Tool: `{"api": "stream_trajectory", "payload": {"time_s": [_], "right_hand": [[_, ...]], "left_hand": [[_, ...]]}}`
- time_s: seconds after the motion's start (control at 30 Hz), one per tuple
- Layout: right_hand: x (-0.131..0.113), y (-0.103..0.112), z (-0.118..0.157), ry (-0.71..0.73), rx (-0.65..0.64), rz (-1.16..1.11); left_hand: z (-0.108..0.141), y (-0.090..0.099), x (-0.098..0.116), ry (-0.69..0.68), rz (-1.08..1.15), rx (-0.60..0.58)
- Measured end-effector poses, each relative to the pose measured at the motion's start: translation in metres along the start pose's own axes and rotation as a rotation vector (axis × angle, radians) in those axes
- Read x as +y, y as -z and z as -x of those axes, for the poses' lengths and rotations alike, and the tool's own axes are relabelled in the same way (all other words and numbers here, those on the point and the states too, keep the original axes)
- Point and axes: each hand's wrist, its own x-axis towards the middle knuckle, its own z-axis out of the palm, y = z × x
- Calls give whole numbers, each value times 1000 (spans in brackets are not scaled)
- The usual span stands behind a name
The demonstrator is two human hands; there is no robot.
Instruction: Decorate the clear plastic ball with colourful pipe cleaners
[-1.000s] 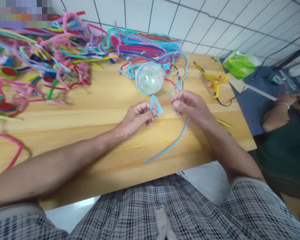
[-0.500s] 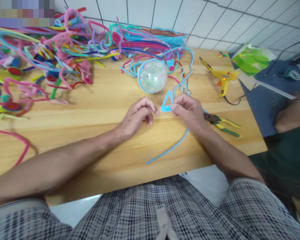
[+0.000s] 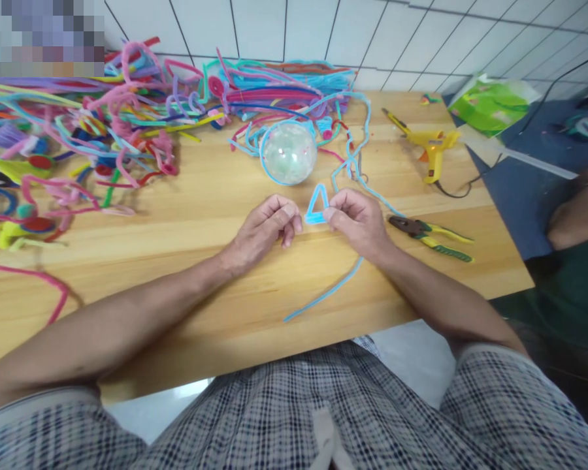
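A light blue pipe cleaner [image 3: 315, 219] bent into a small triangle is pinched at its right corner by my right hand [image 3: 357, 219]. Its bottom side looks thicker, like several strands together. Just left of the triangle, my left hand [image 3: 268, 225] is closed, fingers curled and thumb against them, with nothing visible in it. Behind both hands sits a clear round ball [image 3: 290, 153] with a blue pipe cleaner around its left edge. Below my right hand a loose blue pipe cleaner [image 3: 326, 294] lies on the table.
Pliers [image 3: 428, 236] with yellow-green handles lie right of my right hand. Farther back are a yellow glue gun [image 3: 434, 149] with its cord and a yellow cutter knife [image 3: 394, 121]. Coloured pipe cleaners [image 3: 127, 124] are heaped at the left and back. A person's arm [image 3: 575, 202] is at far right.
My right hand and the blue triangle have shifted slightly left, closer to my left hand. The left thumb now rests against the curled fingers. The view has also moved a little.
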Motion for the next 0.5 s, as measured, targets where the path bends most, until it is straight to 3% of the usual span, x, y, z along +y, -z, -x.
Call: {"api": "stream_trajectory", "payload": {"time_s": [0.17,0.33,0.5], "right_hand": [[1,-5,3,-13,-10,-14],[4,-11,10,55,-60,79],[10,-10,12,109,-124,103]], "left_hand": [[4,-3,3,-2,-102,76],[11,-5,7,79,-275,-81],[13,-4,6,128,-324,-50]]}}
